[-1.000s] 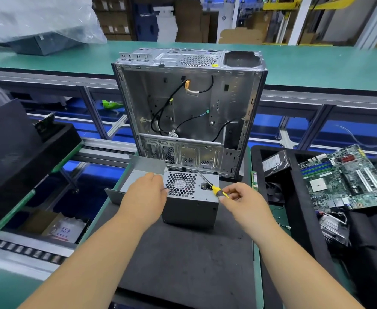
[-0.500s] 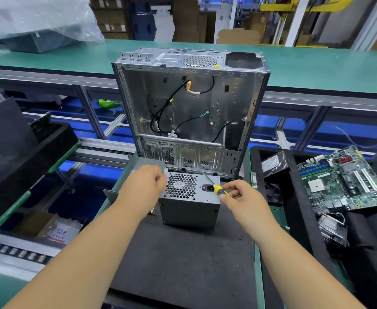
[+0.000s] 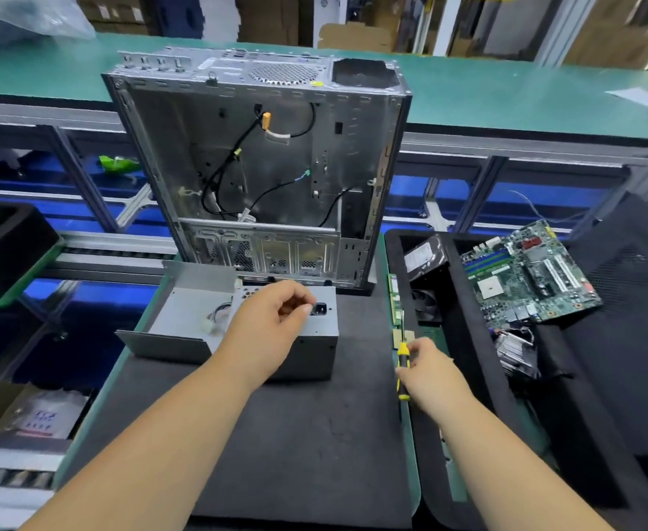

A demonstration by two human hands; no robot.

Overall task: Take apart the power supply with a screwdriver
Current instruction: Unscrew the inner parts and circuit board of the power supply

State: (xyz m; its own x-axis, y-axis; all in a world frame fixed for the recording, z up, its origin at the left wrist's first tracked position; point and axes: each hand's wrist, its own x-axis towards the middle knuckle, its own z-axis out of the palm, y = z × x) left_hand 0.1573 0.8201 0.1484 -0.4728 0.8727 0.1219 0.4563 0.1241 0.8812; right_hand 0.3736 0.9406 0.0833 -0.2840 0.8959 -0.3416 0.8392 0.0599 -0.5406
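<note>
The power supply [image 3: 307, 339] stands on the dark mat [image 3: 276, 435] in the middle of the frame, just in front of the open computer case [image 3: 261, 166], and its grey cover [image 3: 184, 312] lies opened to the left with a small bundle of wires [image 3: 215, 318] visible on it. 1 second ago the screwdriver tip was at the top face of the unit, near the socket; now the screwdriver [image 3: 403, 362] is away from it, at the right edge of the mat, low and almost parallel to that edge. The right hand [image 3: 429, 373] grasps its yellow and black handle, and it looks as if it is laying the tool down. The left hand [image 3: 276, 320], which before held the left side of the box, has moved over the top face, with thumb and fingers curled together near the socket; whether they pinch a screw cannot be told. This probably means that 1 screw is out and the hand work on the housing can begin. To the right, a black tray [image 3: 399, 239] holds a motherboard [image 3: 525, 270] and a hard drive [image 3: 425, 258].
</note>
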